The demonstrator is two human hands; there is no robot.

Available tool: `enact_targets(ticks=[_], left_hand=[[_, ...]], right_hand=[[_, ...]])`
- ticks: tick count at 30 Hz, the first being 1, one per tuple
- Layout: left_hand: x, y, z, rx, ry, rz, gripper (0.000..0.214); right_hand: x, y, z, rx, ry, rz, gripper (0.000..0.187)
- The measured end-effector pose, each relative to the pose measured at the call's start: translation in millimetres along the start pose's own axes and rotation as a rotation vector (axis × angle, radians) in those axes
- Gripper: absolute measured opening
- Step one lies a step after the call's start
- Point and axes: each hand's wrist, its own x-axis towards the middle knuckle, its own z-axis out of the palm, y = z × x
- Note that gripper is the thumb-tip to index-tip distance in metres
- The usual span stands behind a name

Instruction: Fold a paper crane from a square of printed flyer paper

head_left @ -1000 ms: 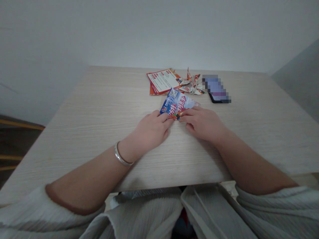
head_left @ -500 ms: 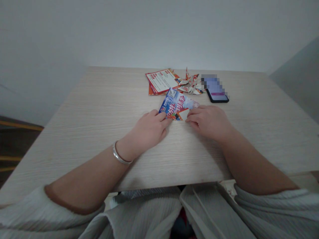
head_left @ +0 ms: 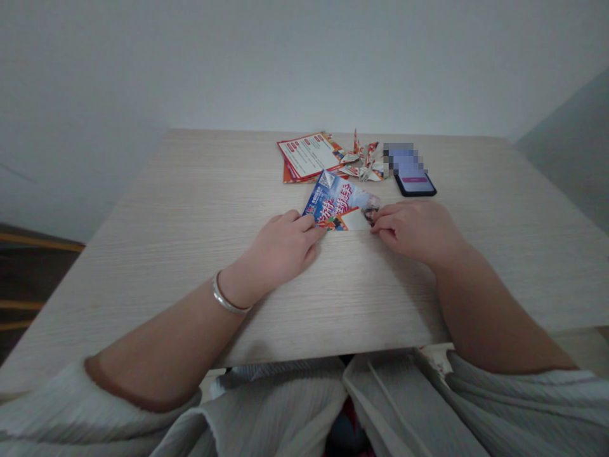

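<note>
Working on a folded blue and red leaflet (head_left: 340, 203), lying flat near the middle of the pale wooden table (head_left: 166, 209). Pressing its near left edge with the fingertips of the left hand (head_left: 280, 244), fingers loosely stretched, grasping nothing. Touching its near right corner with the curled fingers of the right hand (head_left: 419, 230); pinching or only pressing, impossible to tell. Wearing a silver bracelet (head_left: 226, 301) on the left wrist. Lying just beyond the leaflet: a stack of flyers (head_left: 307, 155), paper cranes (head_left: 364, 162) beside it, then a phone (head_left: 416, 184).

The phone (head_left: 410, 172) has its upper screen blurred into blocks. Print on the folded leaflet (head_left: 339, 204) is too small to read, and its near corners lie hidden under the left hand (head_left: 280, 246) and right hand (head_left: 419, 230).
</note>
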Motion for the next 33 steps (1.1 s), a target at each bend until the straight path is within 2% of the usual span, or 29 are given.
enact_targets(ticks=[6, 10, 11, 14, 18, 23, 28, 33], left_hand=[[0.3, -0.4, -0.5, 0.008, 0.022, -0.002, 0.036], [0.2, -0.4, 1.1, 0.008, 0.025, 0.002, 0.035], [0.2, -0.5, 1.9, 0.008, 0.034, 0.001, 0.035], [0.6, -1.0, 4.5, 0.008, 0.055, -0.005, 0.037], [1.4, -1.0, 6.0, 0.004, 0.052, -0.014, 0.037], [1.9, -0.2, 4.5, -0.035, 0.077, -0.054, 0.034], [5.3, -0.9, 7.0, -0.03, 0.12, -0.082, 0.027], [8.2, -2.1, 15.0, -0.072, 0.277, -0.065, 0.02]], right_hand=[[-4.4, 4.3, -1.8, -0.008, 0.035, 0.017, 0.033], [-1.2, -6.0, 4.8, 0.035, 0.21, 0.06, 0.029], [1.2, -9.8, 7.8, 0.053, 0.23, 0.035, 0.029], [9.8, -18.9, 17.6, 0.09, 0.197, -0.074, 0.042], [18.3, -20.9, 22.9, 0.085, 0.176, -0.116, 0.032], [20.0, -27.5, 14.7, -0.026, 0.156, -0.138, 0.029], [20.0, -42.1, 17.5, 0.043, 0.233, -0.028, 0.028], [21.6, -47.2, 22.9, 0.185, 0.347, 0.02, 0.02]])
